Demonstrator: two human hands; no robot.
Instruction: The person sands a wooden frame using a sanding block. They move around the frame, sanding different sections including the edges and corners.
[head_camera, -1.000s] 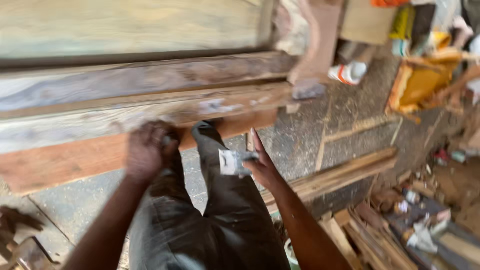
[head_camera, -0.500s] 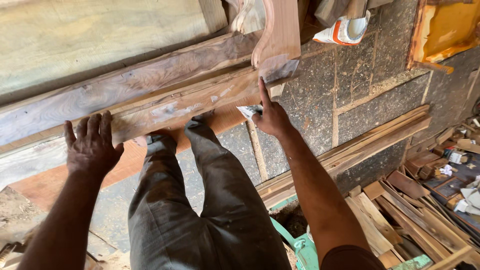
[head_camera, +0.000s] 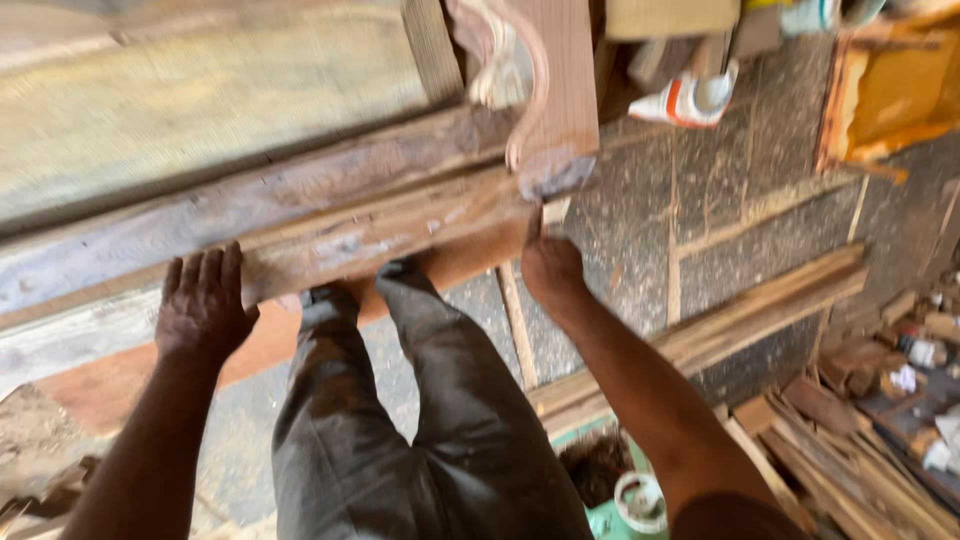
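Right hand (head_camera: 550, 270) shifted toward plank (head_camera: 400, 225) end; left hand (head_camera: 203, 305) flat.

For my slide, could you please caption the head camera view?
Left hand flat on a long wooden plank, right hand at its end beneath a carved wooden piece.

Weathered brown-grey streaked wooden beam (head_camera: 300, 215) far left; reddish-brown plank (head_camera: 130, 375) beneath; dark grey creased trousers (head_camera: 420, 420) near centre; speckled grey stone floor (head_camera: 760, 230) right; orange-yellow wooden frame (head_camera: 880, 100) far right.
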